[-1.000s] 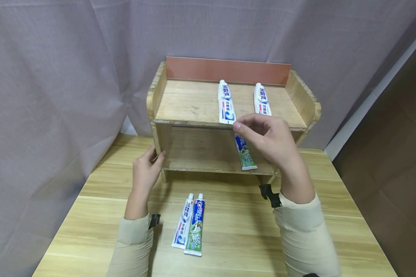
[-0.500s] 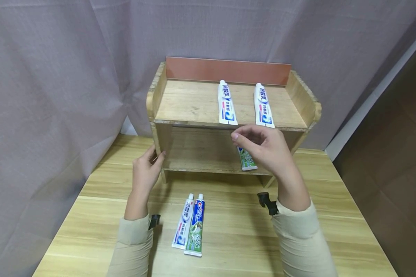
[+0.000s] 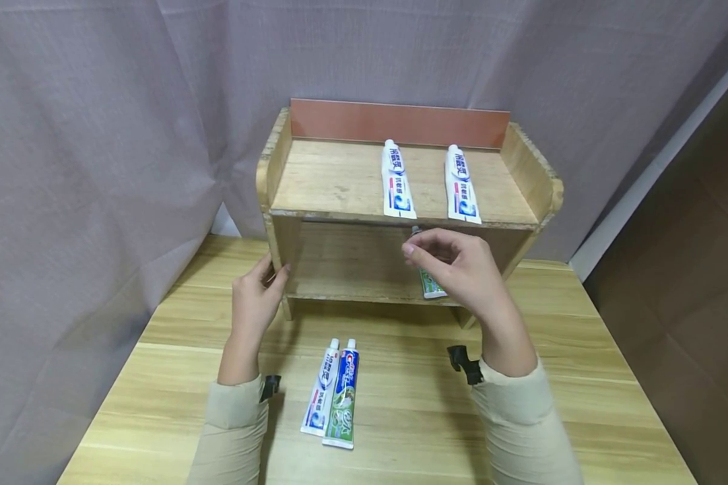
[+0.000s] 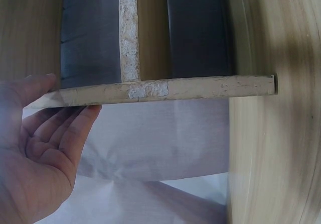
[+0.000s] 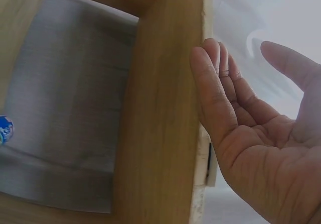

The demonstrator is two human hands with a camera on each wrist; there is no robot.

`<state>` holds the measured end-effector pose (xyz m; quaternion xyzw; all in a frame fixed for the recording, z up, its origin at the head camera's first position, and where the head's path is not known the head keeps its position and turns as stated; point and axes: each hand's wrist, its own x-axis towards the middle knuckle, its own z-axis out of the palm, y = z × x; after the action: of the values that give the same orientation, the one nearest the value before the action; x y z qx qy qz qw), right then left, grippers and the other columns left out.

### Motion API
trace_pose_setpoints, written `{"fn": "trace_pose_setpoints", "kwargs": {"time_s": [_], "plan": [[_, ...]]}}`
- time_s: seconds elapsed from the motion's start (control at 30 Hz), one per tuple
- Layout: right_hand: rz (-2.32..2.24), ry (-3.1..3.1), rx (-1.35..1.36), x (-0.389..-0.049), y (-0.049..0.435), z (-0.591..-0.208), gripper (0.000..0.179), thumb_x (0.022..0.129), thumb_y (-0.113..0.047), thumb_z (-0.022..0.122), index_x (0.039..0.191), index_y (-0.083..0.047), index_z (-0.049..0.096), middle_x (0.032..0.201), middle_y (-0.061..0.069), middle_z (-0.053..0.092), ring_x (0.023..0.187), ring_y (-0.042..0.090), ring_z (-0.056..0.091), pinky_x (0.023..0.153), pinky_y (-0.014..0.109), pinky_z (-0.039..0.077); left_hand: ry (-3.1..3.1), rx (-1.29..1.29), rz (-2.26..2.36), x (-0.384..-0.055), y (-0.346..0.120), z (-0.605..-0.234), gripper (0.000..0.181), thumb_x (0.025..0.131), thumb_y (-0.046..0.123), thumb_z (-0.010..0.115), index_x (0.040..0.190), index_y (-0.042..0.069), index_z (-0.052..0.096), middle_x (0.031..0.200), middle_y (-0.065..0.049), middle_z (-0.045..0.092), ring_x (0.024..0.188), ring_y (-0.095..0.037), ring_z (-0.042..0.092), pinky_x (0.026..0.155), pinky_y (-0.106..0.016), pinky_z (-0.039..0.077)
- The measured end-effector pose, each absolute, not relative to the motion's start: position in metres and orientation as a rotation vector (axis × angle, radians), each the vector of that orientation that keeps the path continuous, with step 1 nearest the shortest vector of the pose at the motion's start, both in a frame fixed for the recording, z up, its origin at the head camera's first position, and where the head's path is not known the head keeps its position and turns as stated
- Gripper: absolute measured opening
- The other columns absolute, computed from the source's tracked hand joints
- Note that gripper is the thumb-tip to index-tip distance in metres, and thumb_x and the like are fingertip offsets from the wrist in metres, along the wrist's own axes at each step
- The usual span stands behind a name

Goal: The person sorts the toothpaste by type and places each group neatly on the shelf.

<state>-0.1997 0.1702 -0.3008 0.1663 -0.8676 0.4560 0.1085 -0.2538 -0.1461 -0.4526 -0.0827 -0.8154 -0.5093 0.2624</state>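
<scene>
My left hand holds the left side panel of a small wooden shelf; in the left wrist view the thumb lies on one face and the fingers on the other. My right hand hovers in front of the shelf with loosely bent fingers and nothing in them; the right wrist view shows its bare palm. Two white toothpaste tubes lie apart on the upper board, caps to the back. Behind my right hand, a blue-green toothpaste tube on the lower board is partly hidden.
On the table in front of the shelf lie a white toothpaste tube and a blue-green toothpaste tube, side by side and touching. A reddish-brown strip backs the upper board. A grey curtain hangs behind.
My right hand has moved down from the upper board's front edge to before the lower level, uncovering the whole right white tube. The left hand and the tubes stay where they were.
</scene>
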Motion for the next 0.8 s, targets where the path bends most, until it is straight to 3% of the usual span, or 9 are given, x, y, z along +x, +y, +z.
{"fn": "trace_pose_setpoints", "kwargs": {"time_s": [0.4, 0.7, 0.8], "plan": [[1.481, -2.588, 0.446, -0.2, 0.171, -0.331, 0.028, 0.095, -0.035, 0.071, 0.103, -0.008, 0.075, 0.092, 0.01, 0.075, 0.082, 0.02, 0.07, 0.056, 0.026, 0.054, -2.202, -0.226, -1.379, -0.255, -0.146, -0.453, 0.034, 0.097, 0.018, 0.068, 0.13, 0.008, 0.067, 0.121, -0.017, 0.069, 0.108, -0.032, 0.069, 0.086, -0.031, 0.061], [1.598, -2.588, 0.375, -0.198, 0.167, -0.358, 0.027, 0.093, -0.031, 0.075, 0.104, -0.007, 0.075, 0.092, 0.008, 0.075, 0.083, 0.02, 0.072, 0.071, 0.03, 0.063, -2.194, -0.231, -1.378, -0.254, -0.146, -0.453, 0.034, 0.097, 0.018, 0.069, 0.13, 0.008, 0.067, 0.121, -0.018, 0.069, 0.107, -0.033, 0.069, 0.085, -0.031, 0.061], [1.685, -2.582, 0.364, -0.198, 0.165, -0.368, 0.027, 0.094, -0.027, 0.074, 0.105, -0.003, 0.073, 0.094, 0.013, 0.074, 0.084, 0.022, 0.072, 0.076, 0.034, 0.065, -2.194, -0.232, -1.38, -0.254, -0.146, -0.453, 0.034, 0.097, 0.018, 0.069, 0.13, 0.008, 0.067, 0.121, -0.018, 0.069, 0.107, -0.033, 0.069, 0.085, -0.031, 0.061]]}}
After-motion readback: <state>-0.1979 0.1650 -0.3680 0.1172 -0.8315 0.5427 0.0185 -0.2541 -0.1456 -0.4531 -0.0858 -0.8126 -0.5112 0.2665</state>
